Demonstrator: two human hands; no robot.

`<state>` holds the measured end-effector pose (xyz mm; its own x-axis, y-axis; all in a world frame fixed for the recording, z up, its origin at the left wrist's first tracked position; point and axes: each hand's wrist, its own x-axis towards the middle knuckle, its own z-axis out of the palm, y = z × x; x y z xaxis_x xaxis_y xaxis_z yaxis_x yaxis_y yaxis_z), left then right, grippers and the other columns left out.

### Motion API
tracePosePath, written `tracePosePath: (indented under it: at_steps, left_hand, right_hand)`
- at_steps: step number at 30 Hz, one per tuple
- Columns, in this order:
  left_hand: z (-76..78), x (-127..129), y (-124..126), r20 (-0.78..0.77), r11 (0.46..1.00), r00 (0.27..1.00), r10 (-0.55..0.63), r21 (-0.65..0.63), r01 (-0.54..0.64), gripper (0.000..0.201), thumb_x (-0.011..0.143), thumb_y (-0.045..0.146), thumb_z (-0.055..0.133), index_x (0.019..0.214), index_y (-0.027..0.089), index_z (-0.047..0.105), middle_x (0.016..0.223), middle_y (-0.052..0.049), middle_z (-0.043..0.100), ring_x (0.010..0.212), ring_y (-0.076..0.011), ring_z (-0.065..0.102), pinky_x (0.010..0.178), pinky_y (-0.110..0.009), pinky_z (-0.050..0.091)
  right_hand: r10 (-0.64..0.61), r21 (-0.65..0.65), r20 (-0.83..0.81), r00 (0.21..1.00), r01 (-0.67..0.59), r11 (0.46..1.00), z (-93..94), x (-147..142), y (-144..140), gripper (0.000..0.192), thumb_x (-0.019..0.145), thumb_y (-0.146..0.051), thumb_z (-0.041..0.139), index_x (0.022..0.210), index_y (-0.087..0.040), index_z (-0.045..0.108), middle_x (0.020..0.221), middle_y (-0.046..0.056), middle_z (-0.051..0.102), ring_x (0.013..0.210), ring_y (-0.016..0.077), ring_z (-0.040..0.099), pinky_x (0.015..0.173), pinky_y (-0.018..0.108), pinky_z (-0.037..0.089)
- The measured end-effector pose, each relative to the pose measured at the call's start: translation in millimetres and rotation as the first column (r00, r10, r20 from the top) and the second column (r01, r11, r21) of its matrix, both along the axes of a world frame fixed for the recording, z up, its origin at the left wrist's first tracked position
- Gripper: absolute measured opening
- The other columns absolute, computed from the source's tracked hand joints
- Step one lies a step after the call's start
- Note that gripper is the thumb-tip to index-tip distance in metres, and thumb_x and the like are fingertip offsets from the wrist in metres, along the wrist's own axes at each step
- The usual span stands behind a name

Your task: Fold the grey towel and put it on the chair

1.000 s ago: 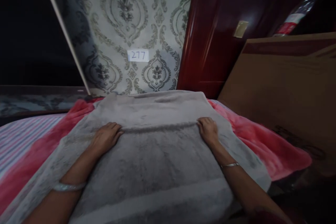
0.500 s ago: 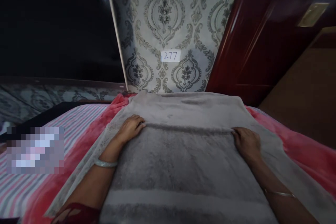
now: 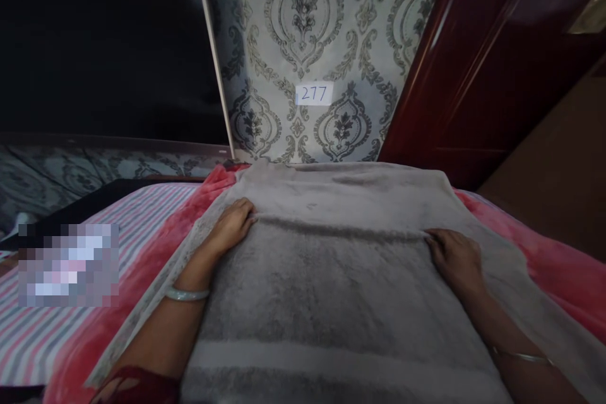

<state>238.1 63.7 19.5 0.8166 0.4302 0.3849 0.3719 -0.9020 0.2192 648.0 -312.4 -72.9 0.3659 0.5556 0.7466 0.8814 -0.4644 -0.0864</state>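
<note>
Nearest the camera, both forearms enter from the bottom edge and lie across a grey towel [image 3: 331, 303] spread over the bed. A pale band runs across the towel close to the viewer. The left wrist carries a light bangle [image 3: 186, 294]; the right wrist carries a thin bracelet [image 3: 521, 357].

Further out, the left hand [image 3: 231, 227] rests palm down on the towel's left side, fingertips at the left end of a folded edge [image 3: 341, 231] that runs straight across the cloth. The right hand [image 3: 457, 257] rests at the right end of the same edge, fingers curled onto it. Whether either grip actually pinches the fold or merely presses on it cannot be told; the fingertips are partly buried in the pile.

The folded upper layer covers the near part of the towel; beyond the edge a single flat layer continues to the wall. The towel lies centred on a red blanket [image 3: 142, 278], which shows on both sides of it. Left of the blanket is a striped sheet [image 3: 52, 341]. A blurred patch sits on the sheet at the far left.

At the far side, patterned wallpaper [image 3: 322, 25] bears a small label [image 3: 314, 93] reading 277. A dark red door [image 3: 478, 69] stands to the right of it, and a dark panel [image 3: 99, 44] to the left.
</note>
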Motion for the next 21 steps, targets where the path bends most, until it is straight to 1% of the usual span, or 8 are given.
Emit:
tracePosePath:
  at_steps: [2, 5, 8, 11, 13, 16, 18, 21]
  left_hand:
    - [-4.7, -0.2, 6.1, -0.032, 0.999, 1.000, -0.001, -0.046, 0.000, 0.012, 0.085, 0.024, 0.052, 0.094, 0.018, 0.058, 0.099, -0.010, 0.064, 0.095, -0.0251, 0.059, 0.088, -0.039, 0.049]
    - [-11.3, -0.6, 16.7, -0.102, 0.996, 0.995, -0.014, -0.087, 0.005, 0.019, 0.084, 0.024, 0.054, 0.100, 0.017, 0.061, 0.105, -0.011, 0.066, 0.102, -0.0254, 0.060, 0.095, -0.039, 0.048]
    - [-12.4, -0.2, 22.9, -0.185, 0.999, 0.983, 0.003, -0.051, -0.013, 0.019, 0.086, 0.026, 0.054, 0.098, 0.017, 0.066, 0.105, -0.012, 0.067, 0.104, -0.0270, 0.061, 0.098, -0.040, 0.047]
    - [-10.0, 2.2, 20.6, -0.220, 0.999, 0.975, 0.031, -0.009, -0.034, 0.017, 0.086, 0.026, 0.055, 0.093, 0.017, 0.067, 0.103, -0.012, 0.067, 0.102, -0.0270, 0.062, 0.096, -0.039, 0.048]
    - [-7.3, 3.7, 14.9, -0.216, 0.999, 0.975, 0.042, 0.005, -0.042, 0.013, 0.085, 0.024, 0.055, 0.089, 0.018, 0.066, 0.100, -0.012, 0.068, 0.101, -0.0270, 0.062, 0.095, -0.039, 0.049]
    - [0.6, 1.5, 3.2, -0.193, 0.997, 0.979, 0.066, 0.039, -0.060, 0.010, 0.085, 0.022, 0.055, 0.085, 0.018, 0.064, 0.094, -0.012, 0.068, 0.097, -0.0281, 0.063, 0.091, -0.039, 0.050]
    - [8.6, -5.0, -5.2, -0.154, 0.994, 0.985, 0.084, 0.077, -0.072, 0.013, 0.088, 0.024, 0.052, 0.087, 0.017, 0.064, 0.096, -0.014, 0.067, 0.099, -0.0300, 0.062, 0.091, -0.041, 0.050]
    - [20.8, -22.4, -18.6, -0.067, 0.981, 0.991, 0.113, 0.166, -0.101, 0.020, 0.093, 0.027, 0.047, 0.094, 0.016, 0.064, 0.101, -0.017, 0.066, 0.104, -0.0322, 0.062, 0.093, -0.043, 0.049]
  right_hand:
    - [-0.015, -0.012, -0.026, 1.000, 0.015, 1.000, 1.1, -1.8, -0.7, 0.036, 0.095, -0.038, 0.042, 0.106, -0.019, 0.071, 0.100, 0.013, 0.071, 0.095, 0.0299, 0.063, 0.086, 0.045, 0.045]
    - [-0.038, -0.041, -0.074, 0.996, 0.035, 0.999, 2.2, -3.9, -2.9, 0.037, 0.094, -0.037, 0.043, 0.108, -0.019, 0.072, 0.103, 0.013, 0.071, 0.099, 0.0305, 0.062, 0.088, 0.046, 0.044]
    - [-0.076, -0.064, -0.129, 0.989, 0.068, 0.996, 1.5, -4.2, -4.8, 0.034, 0.092, -0.034, 0.046, 0.107, -0.021, 0.074, 0.105, 0.013, 0.071, 0.101, 0.0313, 0.061, 0.092, 0.048, 0.043]
    - [-0.133, -0.089, -0.159, 0.978, 0.120, 0.989, 1.2, -4.1, -4.8, 0.034, 0.090, -0.031, 0.047, 0.106, -0.018, 0.074, 0.107, 0.014, 0.071, 0.103, 0.0333, 0.061, 0.093, 0.050, 0.043]
    - [-0.143, -0.122, -0.176, 0.974, 0.123, 0.985, 3.6, -5.1, -4.4, 0.033, 0.089, -0.029, 0.046, 0.101, -0.016, 0.073, 0.105, 0.016, 0.071, 0.102, 0.0338, 0.061, 0.091, 0.049, 0.044]
    - [-0.116, -0.141, -0.183, 0.976, 0.091, 0.986, 12.8, -9.6, -6.6, 0.030, 0.089, -0.027, 0.045, 0.094, -0.015, 0.072, 0.099, 0.017, 0.072, 0.096, 0.0320, 0.063, 0.088, 0.045, 0.047]
    - [-0.102, -0.119, -0.166, 0.981, 0.083, 0.989, 21.1, -14.8, -12.0, 0.031, 0.089, -0.028, 0.044, 0.092, -0.015, 0.071, 0.097, 0.017, 0.072, 0.093, 0.0309, 0.064, 0.085, 0.043, 0.048]
    - [-0.071, -0.033, -0.136, 0.988, 0.067, 0.997, 32.2, -26.2, -28.1, 0.030, 0.090, -0.030, 0.043, 0.092, -0.016, 0.069, 0.093, 0.016, 0.071, 0.090, 0.0300, 0.064, 0.084, 0.042, 0.050]
